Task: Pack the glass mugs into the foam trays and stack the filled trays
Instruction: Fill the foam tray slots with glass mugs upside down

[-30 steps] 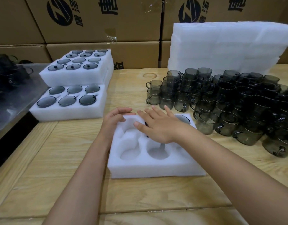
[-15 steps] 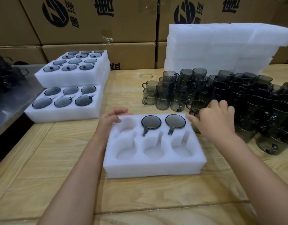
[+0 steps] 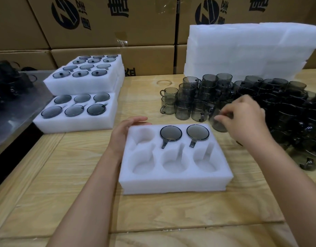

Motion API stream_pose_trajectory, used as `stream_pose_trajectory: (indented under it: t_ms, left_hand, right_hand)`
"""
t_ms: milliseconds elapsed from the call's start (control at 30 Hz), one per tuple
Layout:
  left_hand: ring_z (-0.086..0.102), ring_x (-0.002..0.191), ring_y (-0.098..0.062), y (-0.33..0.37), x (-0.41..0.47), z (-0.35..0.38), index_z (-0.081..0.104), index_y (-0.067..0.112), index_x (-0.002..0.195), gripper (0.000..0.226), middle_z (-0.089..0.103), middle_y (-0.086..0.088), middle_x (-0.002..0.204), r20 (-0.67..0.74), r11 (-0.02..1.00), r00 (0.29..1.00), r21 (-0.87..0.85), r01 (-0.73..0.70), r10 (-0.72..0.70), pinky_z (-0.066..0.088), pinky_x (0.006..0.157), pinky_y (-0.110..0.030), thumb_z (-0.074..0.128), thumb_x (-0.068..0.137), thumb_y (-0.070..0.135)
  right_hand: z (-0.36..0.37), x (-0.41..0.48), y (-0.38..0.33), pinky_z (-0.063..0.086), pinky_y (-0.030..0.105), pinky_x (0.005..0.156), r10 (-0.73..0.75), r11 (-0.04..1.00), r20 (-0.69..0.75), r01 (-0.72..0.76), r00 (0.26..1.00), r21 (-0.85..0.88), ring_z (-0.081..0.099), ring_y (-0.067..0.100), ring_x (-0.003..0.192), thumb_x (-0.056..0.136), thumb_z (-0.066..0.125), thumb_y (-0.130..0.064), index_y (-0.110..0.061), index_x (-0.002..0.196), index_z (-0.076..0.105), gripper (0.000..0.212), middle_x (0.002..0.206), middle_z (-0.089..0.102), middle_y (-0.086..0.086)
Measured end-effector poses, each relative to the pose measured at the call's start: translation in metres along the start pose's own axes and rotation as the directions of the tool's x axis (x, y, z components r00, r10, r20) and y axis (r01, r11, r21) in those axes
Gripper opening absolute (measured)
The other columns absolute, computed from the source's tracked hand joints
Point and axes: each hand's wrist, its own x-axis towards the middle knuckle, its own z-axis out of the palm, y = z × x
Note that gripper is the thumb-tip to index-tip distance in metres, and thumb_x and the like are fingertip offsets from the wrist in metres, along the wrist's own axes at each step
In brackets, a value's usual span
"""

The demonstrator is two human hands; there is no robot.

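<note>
Foam tray (image 3: pixel 173 180) sits mid-desk near the front edge. It has six pockets: the far-row middle mug (image 3: pixel 171 133) and far-row right mug (image 3: pixel 197 132) are seated with their handles in the slots toward you, and four pockets are empty. Your left hand (image 3: pixel 125 132) lies on the tray's far-left corner with fingers near straight, gripping nothing. It's probably pinning the light foam so it won't skate during loading. Your right hand (image 3: pixel 246 120) is over the loose mugs (image 3: pixel 287 111) by the desk's (image 3: pixel 82 175) right edge, fingers curled at the nearest mug (image 3: pixel 218 124). It's blurred, so I can't tell if it's clamped yet. The filled trays (image 3: pixel 77 122) are stacked at the far-left corner and the blank foam (image 3: pixel 243 50) at the far-right, both out of the loading path.
</note>
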Motion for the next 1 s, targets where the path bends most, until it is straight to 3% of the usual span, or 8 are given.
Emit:
stream_pose_trajectory:
  t_ms: [167, 300, 367, 433, 533, 700, 833, 1000]
  left_hand:
    - [0.065, 0.08, -0.028, 0.001, 0.0, 0.001, 0.061, 0.003, 0.102, 0.049, 0.066, -0.014, 0.093, -0.008, 0.998, 1.0, 0.063, -0.003, 0.004, 0.053, 0.073, -0.035, 0.038, 0.089, 0.044]
    - [0.061, 0.085, -0.033, 0.002, -0.004, 0.004, 0.059, 0.004, 0.103, 0.057, 0.062, -0.018, 0.098, -0.003, 1.0, 1.0, 0.022, -0.003, 0.003, 0.049, 0.08, -0.041, 0.037, 0.085, 0.054]
    - [0.057, 0.093, -0.035, 0.002, -0.007, 0.006, 0.056, -0.001, 0.108, 0.066, 0.056, -0.022, 0.104, 0.019, 0.999, 1.0, -0.037, -0.003, 0.003, 0.046, 0.082, -0.042, 0.04, 0.081, 0.057]
    - [0.054, 0.1, -0.036, 0.003, -0.007, 0.007, 0.047, -0.01, 0.123, 0.092, 0.049, -0.025, 0.111, 0.046, 0.999, 0.999, -0.043, -0.021, 0.023, 0.047, 0.083, -0.038, 0.055, 0.072, 0.067]
    - [0.066, 0.084, -0.027, 0.006, -0.007, 0.006, 0.044, -0.009, 0.123, 0.12, 0.057, -0.023, 0.103, 0.101, 0.997, 0.992, 0.02, -0.079, 0.076, 0.054, 0.069, -0.027, 0.08, 0.041, 0.071]
    - [0.066, 0.079, -0.022, 0.007, -0.006, 0.007, 0.049, -0.006, 0.11, 0.107, 0.059, -0.022, 0.095, 0.121, 0.991, 0.986, 0.059, -0.123, 0.116, 0.053, 0.068, -0.024, 0.085, 0.038, 0.065]
    - [0.07, 0.073, -0.022, 0.006, -0.005, 0.003, 0.056, -0.005, 0.1, 0.093, 0.072, -0.014, 0.08, 0.134, 0.996, 0.987, -0.006, -0.091, 0.091, 0.056, 0.065, -0.026, 0.09, 0.038, 0.055]
    - [0.062, 0.083, -0.031, 0.006, -0.005, 0.002, 0.052, -0.009, 0.113, 0.08, 0.064, -0.023, 0.092, 0.082, 0.998, 0.995, 0.022, -0.062, 0.06, 0.047, 0.081, -0.038, 0.082, 0.054, 0.035]
  right_hand:
    - [-0.013, 0.006, -0.044, 0.038, 0.029, 0.095, -0.215, 0.934, -0.006, 0.208, 0.976, 0.289, 0.05, 0.019, 0.103, 0.081, 0.071, -0.02, -0.017, 0.088, 0.074, 0.008, 0.107, 0.046, -0.005]
    - [0.002, 0.007, -0.083, 0.028, 0.009, 0.089, -0.399, 0.858, 0.066, 0.347, 0.914, 0.379, 0.043, 0.01, 0.104, 0.081, 0.072, -0.018, -0.014, 0.088, 0.074, 0.008, 0.114, 0.043, -0.001]
    - [0.01, 0.007, -0.096, 0.028, 0.015, 0.097, -0.489, 0.836, 0.176, 0.401, 0.854, 0.375, 0.043, 0.012, 0.117, 0.083, 0.069, -0.02, -0.016, 0.089, 0.073, 0.007, 0.128, 0.045, 0.003]
    - [0.016, 0.007, -0.105, 0.032, 0.024, 0.101, -0.558, 0.813, 0.289, 0.444, 0.778, 0.377, 0.047, 0.017, 0.12, 0.084, 0.067, -0.021, -0.018, 0.09, 0.072, 0.008, 0.133, 0.049, 0.002]
    - [0.022, 0.007, -0.112, 0.032, 0.027, 0.102, -0.602, 0.791, 0.384, 0.462, 0.699, 0.401, 0.051, 0.015, 0.117, 0.085, 0.066, -0.017, -0.016, 0.092, 0.072, 0.009, 0.135, 0.052, 0.0]
    - [0.021, 0.009, -0.115, 0.037, 0.029, 0.101, -0.592, 0.8, 0.438, 0.426, 0.676, 0.423, 0.053, 0.013, 0.114, 0.083, 0.068, -0.015, -0.018, 0.091, 0.073, 0.01, 0.133, 0.054, -0.007]
    - [0.023, 0.007, -0.117, 0.044, 0.034, 0.095, -0.583, 0.806, 0.459, 0.405, 0.67, 0.432, 0.057, 0.014, 0.107, 0.082, 0.07, -0.017, -0.016, 0.091, 0.074, 0.01, 0.117, 0.065, 0.003]
    - [0.029, -0.001, -0.112, 0.038, 0.032, 0.091, -0.596, 0.801, 0.424, 0.477, 0.681, 0.361, 0.054, 0.02, 0.11, 0.084, 0.067, -0.016, -0.011, 0.088, 0.073, 0.009, 0.118, 0.063, 0.006]
